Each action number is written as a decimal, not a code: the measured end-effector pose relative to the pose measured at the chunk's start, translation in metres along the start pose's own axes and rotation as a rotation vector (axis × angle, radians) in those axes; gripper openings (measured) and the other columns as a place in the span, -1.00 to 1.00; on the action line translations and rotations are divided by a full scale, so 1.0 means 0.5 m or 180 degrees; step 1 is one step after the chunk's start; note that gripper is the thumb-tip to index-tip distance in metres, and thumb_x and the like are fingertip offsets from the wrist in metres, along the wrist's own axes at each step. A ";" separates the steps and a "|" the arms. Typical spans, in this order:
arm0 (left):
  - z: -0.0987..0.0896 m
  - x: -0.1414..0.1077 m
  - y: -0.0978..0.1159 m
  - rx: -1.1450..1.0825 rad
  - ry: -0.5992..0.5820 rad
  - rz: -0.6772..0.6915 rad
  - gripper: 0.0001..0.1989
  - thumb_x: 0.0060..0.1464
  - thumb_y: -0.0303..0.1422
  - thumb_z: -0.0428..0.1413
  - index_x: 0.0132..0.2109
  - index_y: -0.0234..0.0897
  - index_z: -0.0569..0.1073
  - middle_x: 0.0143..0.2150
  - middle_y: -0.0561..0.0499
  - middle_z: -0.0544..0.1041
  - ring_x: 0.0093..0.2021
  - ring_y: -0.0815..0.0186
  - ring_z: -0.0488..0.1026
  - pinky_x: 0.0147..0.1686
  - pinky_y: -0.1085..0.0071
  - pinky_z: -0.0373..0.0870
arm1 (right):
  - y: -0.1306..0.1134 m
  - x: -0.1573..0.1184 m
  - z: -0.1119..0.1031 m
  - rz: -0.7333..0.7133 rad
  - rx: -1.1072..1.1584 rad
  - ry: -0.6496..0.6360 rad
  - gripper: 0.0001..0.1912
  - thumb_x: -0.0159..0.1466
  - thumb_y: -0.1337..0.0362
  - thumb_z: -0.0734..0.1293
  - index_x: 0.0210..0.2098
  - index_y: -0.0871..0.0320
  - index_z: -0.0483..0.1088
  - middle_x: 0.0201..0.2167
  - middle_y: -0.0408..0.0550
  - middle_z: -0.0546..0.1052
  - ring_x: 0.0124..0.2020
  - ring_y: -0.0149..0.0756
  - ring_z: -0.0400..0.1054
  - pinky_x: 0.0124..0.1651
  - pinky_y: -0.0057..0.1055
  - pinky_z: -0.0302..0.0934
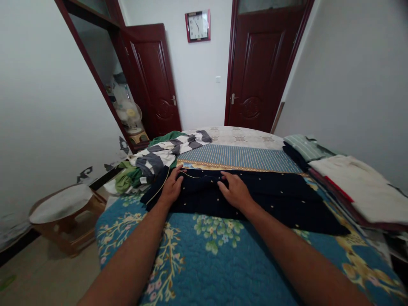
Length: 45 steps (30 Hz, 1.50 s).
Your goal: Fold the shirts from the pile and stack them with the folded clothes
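Note:
A dark navy garment [261, 193] with small pale dots lies folded into a long strip across the bed. Thin light piping runs along its left end and upper edge. My left hand [172, 186] rests on the garment near its left end, fingers apart and pointing forward. Over its middle is my right hand [234, 189], with thumb and fingers spread against the cloth. Neither hand grips a fold that I can see. Whether the garment is a shirt or something else I cannot tell.
Beneath lies a blue flowered bedspread [255, 259]. A crumpled striped cloth [172, 153] and green clothes [127, 178] are heaped at the left. Folded clothes [360, 182] are stacked at the right. A low wooden stool [63, 204] stands left of the bed.

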<state>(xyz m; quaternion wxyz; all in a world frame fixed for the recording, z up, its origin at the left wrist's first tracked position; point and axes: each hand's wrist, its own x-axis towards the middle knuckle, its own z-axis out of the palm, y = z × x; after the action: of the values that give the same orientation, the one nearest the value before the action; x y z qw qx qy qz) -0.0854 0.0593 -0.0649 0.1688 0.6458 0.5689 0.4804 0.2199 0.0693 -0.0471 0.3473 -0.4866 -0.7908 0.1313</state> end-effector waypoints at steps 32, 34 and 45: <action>0.114 -0.076 0.087 0.2042 -0.0949 0.0454 -0.38 0.38 -0.03 0.04 0.48 -0.10 0.34 0.51 -0.21 0.32 0.55 -0.18 0.11 0.48 -0.25 -0.04 | -0.063 -0.042 0.064 -0.0395 -0.1182 -0.0029 -0.53 0.50 0.24 0.19 0.33 0.13 0.41 0.32 0.19 0.46 0.37 0.01 0.29 0.33 -0.08 0.20; 0.115 -0.074 0.083 0.2071 -0.0901 0.0343 -0.32 0.34 0.01 0.06 0.50 -0.08 0.31 0.53 -0.22 0.28 0.56 -0.19 0.08 0.49 -0.27 -0.10 | -0.063 -0.047 0.072 -0.0553 -0.1083 -0.0219 -0.48 0.52 0.18 0.17 0.41 0.12 0.34 0.44 0.15 0.34 0.50 0.02 0.12 0.46 0.02 0.07; 0.080 -0.034 0.078 0.2573 -0.0900 -0.0301 -0.32 0.44 0.03 -0.19 0.56 -0.09 0.20 0.60 -0.16 0.15 0.59 -0.18 0.00 0.46 -0.31 -0.09 | -0.069 -0.045 0.077 0.0194 -0.1235 -0.1021 -0.26 0.53 -0.10 0.11 0.56 0.14 0.09 0.59 0.09 0.04 0.60 0.08 -0.15 0.56 0.21 -0.31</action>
<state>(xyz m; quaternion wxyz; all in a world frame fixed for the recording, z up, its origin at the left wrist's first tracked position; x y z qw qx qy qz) -0.0286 0.0457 -0.0616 0.0004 0.6927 0.7116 0.1174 0.1769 0.0379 -0.0658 0.1134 -0.5407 -0.8311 0.0631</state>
